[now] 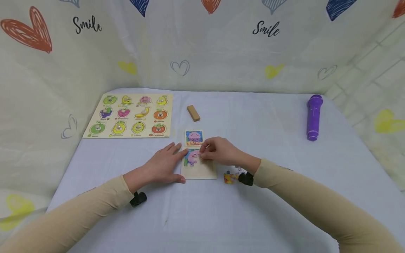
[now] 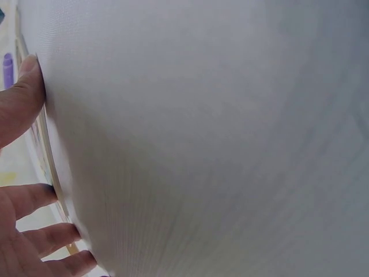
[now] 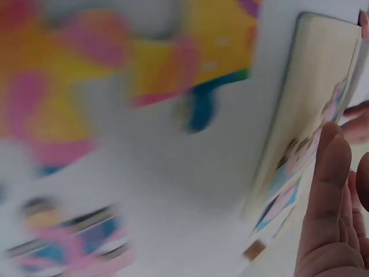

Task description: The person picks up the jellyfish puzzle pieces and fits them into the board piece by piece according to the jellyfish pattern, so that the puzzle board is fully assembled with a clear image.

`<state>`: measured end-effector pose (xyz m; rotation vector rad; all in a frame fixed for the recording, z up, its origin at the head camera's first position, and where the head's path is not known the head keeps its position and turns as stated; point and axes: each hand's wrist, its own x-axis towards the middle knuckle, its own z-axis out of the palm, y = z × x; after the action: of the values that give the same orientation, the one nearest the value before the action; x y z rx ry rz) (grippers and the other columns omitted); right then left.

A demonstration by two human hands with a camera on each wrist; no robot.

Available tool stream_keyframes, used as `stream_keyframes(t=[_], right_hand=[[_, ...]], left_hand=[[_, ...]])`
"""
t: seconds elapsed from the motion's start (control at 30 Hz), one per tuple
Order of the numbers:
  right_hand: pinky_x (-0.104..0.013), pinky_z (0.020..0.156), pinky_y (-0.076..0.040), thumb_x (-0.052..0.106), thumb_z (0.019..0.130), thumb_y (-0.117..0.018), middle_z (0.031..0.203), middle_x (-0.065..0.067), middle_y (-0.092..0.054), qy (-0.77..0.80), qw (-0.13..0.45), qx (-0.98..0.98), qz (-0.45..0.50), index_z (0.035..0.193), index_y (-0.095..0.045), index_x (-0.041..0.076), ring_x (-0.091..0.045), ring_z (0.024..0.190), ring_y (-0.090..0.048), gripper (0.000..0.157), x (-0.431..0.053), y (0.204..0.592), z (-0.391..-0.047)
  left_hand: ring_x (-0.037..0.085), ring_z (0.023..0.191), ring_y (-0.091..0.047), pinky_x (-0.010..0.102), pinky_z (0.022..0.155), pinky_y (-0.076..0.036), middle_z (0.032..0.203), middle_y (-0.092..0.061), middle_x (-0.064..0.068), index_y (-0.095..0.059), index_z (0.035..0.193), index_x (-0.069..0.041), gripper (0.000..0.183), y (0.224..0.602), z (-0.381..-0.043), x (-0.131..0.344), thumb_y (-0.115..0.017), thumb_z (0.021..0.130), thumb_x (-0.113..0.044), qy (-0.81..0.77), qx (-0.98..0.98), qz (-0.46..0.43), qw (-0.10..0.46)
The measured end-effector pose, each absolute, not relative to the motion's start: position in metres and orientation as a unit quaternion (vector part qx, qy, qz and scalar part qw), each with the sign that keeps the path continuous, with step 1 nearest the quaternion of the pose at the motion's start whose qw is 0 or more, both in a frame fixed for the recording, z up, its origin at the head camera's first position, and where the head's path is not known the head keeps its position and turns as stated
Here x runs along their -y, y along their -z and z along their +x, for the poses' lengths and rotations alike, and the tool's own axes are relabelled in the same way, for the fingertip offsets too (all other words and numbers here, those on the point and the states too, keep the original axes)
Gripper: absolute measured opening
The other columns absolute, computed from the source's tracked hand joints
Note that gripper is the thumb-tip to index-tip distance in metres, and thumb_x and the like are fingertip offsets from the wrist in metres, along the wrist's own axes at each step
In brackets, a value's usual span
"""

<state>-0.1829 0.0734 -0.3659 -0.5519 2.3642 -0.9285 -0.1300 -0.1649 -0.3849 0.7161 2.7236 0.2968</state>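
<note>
A small pale puzzle board (image 1: 197, 173) lies on the white cloth, with joined pieces of a pink cartoon animal picture (image 1: 191, 159) in its upper left part. My left hand (image 1: 162, 165) is spread at the board's left side, index fingertip and thumb touching its edge. Over the board's upper right, my right hand (image 1: 221, 151) pinches a puzzle piece at the picture's right edge; the fingers cover most of it. Just beyond the board is a picture card (image 1: 194, 137) with a pink creature. Loose puzzle pieces (image 1: 229, 178) lie to the right, partly under my right wrist, and look blurred in the right wrist view.
A fruit picture board (image 1: 133, 121) lies at the back left. Behind the picture card sits a wooden block (image 1: 193, 113). A purple microphone-shaped toy (image 1: 314, 117) stands out at the far right. A printed cloth backdrop (image 1: 221, 52) rises behind the table.
</note>
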Motion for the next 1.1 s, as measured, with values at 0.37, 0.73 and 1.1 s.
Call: stream_keyframes(t=[0.37, 0.73, 1.1], right_hand=[[-0.042, 0.094, -0.058, 0.011, 0.098, -0.067, 0.118, -0.011, -0.074, 0.321, 0.19, -0.909, -0.185, 0.117, -0.07, 0.005, -0.023, 0.106, -0.07, 0.02, -0.162, 0.37, -0.179], [-0.041, 0.089, -0.051, 0.022, 0.081, -0.087, 0.111, -0.011, -0.069, 0.22, 0.155, -0.936, -0.227, 0.111, -0.073, 0.005, -0.028, 0.104, -0.057, 0.037, -0.181, 0.38, -0.173], [-0.035, 0.084, -0.053, 0.009, 0.087, -0.081, 0.1, -0.003, -0.07, 0.268, 0.163, -0.922, -0.226, 0.105, -0.064, 0.011, -0.019, 0.093, -0.061, 0.025, -0.169, 0.38, -0.168]], left_hand=[[0.047, 0.153, -0.026, 0.061, 0.12, -0.033, 0.165, -0.031, 0.024, -0.038, 0.158, -0.007, 0.099, 0.386, -0.13, 0.165, -0.081, 0.082, -0.054, -0.104, -0.951, 0.248, 0.154], [0.047, 0.153, -0.026, 0.061, 0.12, -0.033, 0.164, -0.032, 0.024, -0.038, 0.158, -0.007, 0.099, 0.386, -0.129, 0.164, -0.081, 0.082, -0.053, -0.097, -0.952, 0.245, 0.154], [0.047, 0.153, -0.027, 0.061, 0.12, -0.033, 0.165, -0.032, 0.024, -0.038, 0.158, -0.007, 0.098, 0.385, -0.128, 0.163, -0.082, 0.082, -0.052, -0.102, -0.952, 0.244, 0.156]])
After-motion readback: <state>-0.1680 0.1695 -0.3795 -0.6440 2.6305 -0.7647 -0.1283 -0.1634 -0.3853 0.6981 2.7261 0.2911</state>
